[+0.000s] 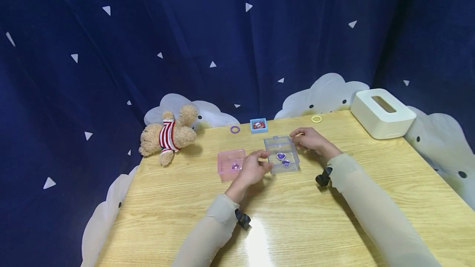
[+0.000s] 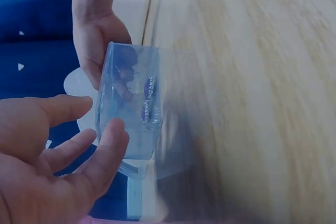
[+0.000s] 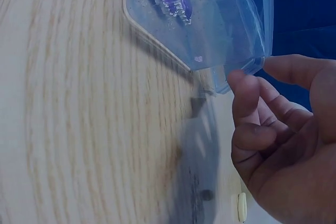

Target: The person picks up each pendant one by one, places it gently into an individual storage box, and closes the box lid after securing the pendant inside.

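Observation:
A clear bluish plastic box (image 1: 274,148) stands on the table with two purple gems (image 1: 281,156) in silvery beaded edging inside. At its far right corner is my right hand (image 1: 311,139); the right wrist view shows thumb and fingertip pinching the box's edge. My left hand (image 1: 255,168) is by the near left side of the box, its fingers (image 2: 113,135) spread and loosely bent, overlapping the wall in the left wrist view. Left of it, partly covered by that hand, lies a pink see-through box (image 1: 225,162) holding a purple gem (image 1: 235,166).
Behind the boxes lie a purple ring (image 1: 235,129), a small blue-framed square (image 1: 258,125) and a yellow ring (image 1: 316,119). A teddy bear (image 1: 168,135) in a striped shirt lies at the left. At the back right stands a white tissue box (image 1: 384,114). A dark blue curtain (image 1: 230,44) hangs behind.

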`<state>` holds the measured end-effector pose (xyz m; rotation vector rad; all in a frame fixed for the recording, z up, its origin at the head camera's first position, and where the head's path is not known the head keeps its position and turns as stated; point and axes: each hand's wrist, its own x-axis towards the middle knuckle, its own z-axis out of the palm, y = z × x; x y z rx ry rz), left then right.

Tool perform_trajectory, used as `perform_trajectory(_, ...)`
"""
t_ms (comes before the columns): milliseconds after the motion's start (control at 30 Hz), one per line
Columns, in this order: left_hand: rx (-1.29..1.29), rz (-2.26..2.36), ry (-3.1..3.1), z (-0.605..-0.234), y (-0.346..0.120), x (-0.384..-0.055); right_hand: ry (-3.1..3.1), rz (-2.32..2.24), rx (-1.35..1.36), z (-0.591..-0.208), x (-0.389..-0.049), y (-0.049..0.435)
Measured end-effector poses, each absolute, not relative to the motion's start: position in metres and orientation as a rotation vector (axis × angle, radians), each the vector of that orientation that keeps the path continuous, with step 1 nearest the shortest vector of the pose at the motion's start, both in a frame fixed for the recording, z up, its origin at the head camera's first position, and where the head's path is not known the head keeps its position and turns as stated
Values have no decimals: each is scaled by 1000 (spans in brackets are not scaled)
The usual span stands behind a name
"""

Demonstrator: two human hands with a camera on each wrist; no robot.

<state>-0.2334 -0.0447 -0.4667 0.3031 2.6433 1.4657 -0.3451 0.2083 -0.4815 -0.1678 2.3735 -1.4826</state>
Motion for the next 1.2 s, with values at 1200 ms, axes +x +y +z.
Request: perform_trajectory(1200,272,1403,2703,-469,-40,-237,2353,-1642,-226,-470,-337,220)
